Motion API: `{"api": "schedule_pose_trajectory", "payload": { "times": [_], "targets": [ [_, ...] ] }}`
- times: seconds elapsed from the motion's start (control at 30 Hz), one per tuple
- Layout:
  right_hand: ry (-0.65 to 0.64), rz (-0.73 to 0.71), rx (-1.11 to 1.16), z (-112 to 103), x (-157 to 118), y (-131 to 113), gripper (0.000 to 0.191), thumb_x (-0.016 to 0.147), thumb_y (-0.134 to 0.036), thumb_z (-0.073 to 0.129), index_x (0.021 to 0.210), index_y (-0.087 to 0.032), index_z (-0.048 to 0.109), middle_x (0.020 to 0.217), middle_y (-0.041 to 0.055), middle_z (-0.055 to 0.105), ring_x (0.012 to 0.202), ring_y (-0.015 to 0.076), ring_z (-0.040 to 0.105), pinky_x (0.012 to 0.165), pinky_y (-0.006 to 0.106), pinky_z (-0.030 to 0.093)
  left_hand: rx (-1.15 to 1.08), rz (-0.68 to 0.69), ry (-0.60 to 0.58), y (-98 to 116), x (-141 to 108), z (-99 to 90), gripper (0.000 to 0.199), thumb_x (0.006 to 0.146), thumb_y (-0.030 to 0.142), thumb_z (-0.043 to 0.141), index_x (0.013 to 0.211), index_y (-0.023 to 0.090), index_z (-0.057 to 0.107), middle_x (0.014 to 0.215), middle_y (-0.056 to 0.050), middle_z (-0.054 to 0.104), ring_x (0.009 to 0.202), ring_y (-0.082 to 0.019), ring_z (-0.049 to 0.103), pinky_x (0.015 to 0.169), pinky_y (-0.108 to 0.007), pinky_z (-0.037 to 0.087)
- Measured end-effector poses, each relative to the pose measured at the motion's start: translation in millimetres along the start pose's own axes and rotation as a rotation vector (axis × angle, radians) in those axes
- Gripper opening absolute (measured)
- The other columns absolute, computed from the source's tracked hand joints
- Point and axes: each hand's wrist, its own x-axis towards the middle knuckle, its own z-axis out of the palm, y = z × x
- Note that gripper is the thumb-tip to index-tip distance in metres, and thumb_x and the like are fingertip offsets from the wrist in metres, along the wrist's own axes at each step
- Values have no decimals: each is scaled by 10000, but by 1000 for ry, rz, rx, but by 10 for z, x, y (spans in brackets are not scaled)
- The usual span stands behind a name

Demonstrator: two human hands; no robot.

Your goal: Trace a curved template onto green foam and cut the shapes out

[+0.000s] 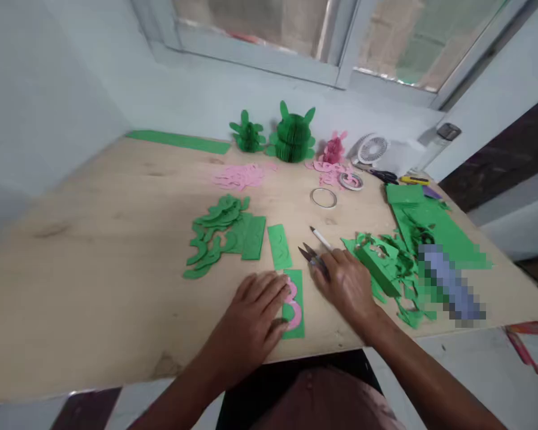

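Note:
My left hand lies with its fingers stretched out over a pink paper cutout with rounded curves. That cutout rests on a green paper rectangle near the table's front edge. Scissors are in my right hand, blades parted and pointing up and left; the handles are mostly hidden under the fingers. A white pen with a dark tip lies just beyond my right knuckles. Another green rectangle with a drawn curved outline sits above the pink cutout.
Green cut shapes pile at left, with pink pieces behind. Green scraps and a green sheet lie right. Tape rolls, folded paper figures, a small fan and a yellow cutter stand farther back.

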Motion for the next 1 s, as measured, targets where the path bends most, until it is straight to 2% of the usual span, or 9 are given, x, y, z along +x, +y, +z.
{"api": "schedule_pose_trajectory", "payload": {
  "times": [0.13, 0.23, 0.43, 0.53, 0.63, 0.77, 0.83, 0.9, 1.0],
  "targets": [
    [11, 57, -20, -118, 102, 172, 228, 904, -280, 467, 886, -173, 668, 847, 97, 656, 849, 238, 583, 737, 311, 381, 10, 10, 22, 10, 2, 1, 408, 899, 309, 460, 1274, 166, 532, 1359, -84, 528, 1277, -258, 421, 1059, -469, 300],
    [-106, 117, -59, -111, 253, 244, 171, 864, -246, 512, 881, -168, 663, 902, 120, 667, 889, 252, 589, 744, 315, 389, 13, 9, 22, 11, -3, 6, 405, 899, 309, 459, 1270, 167, 535, 1362, -87, 525, 1276, -259, 423, 1058, -472, 301],
    [-201, 244, 28, 2, 467, 319, 157, 841, -242, 504, 845, -166, 642, 850, 114, 684, 742, 229, 613, 582, 289, 366, 2, 3, 2, 4, -14, 7, 425, 896, 312, 461, 1290, 164, 517, 1376, -91, 509, 1286, -266, 409, 1062, -487, 288],
    [-83, 320, 358, -93, 424, 360, 139, 808, -253, 540, 873, -177, 636, 672, 44, 645, 605, 180, 567, 541, 267, 358, -2, -2, -1, -4, -19, 13, 427, 895, 312, 461, 1291, 163, 516, 1373, -92, 512, 1289, -266, 403, 1067, -489, 281],
    [-24, 338, 1024, -293, 270, 354, 396, 813, -279, 533, 1205, -221, 516, 585, -45, 567, 469, 133, 468, 467, 240, 349, -2, -3, 2, -10, -22, 21, 420, 892, 302, 462, 1285, 165, 520, 1371, -91, 514, 1288, -268, 402, 1065, -491, 282],
    [-12, 401, 1729, -477, 5, 257, 189, 795, -325, 573, 939, -230, 650, 632, -6, 590, 545, 141, 517, 491, 248, 406, 9, 9, 8, -11, -20, 20, 422, 889, 292, 467, 1290, 168, 512, 1376, -82, 510, 1293, -264, 390, 1072, -484, 269],
    [43, 442, 1907, -463, -98, 177, 186, 753, -312, 645, 931, -259, 649, 676, -12, 600, 573, 130, 518, 512, 236, 422, 14, 9, 5, -14, -20, 24, 422, 888, 292, 470, 1290, 169, 511, 1381, -78, 505, 1296, -261, 384, 1076, -477, 262],
    [32, 468, 1954, -388, -164, 79, 256, 712, -263, 707, 958, -272, 636, 754, -8, 618, 592, 121, 517, 523, 231, 419, 20, 11, 4, -20, -25, 36, 423, 887, 292, 472, 1292, 176, 507, 1385, -73, 500, 1297, -259, 379, 1078, -473, 256],
    [49, 448, 1882, -235, -195, -91, 177, 753, -344, 696, 882, -241, 630, 610, -34, 545, 543, 110, 476, 524, 226, 390, 32, 16, 5, -33, -33, 58, 435, 887, 301, 477, 1305, 180, 493, 1389, -72, 494, 1301, -257, 371, 1081, -471, 246]
  ]
}}
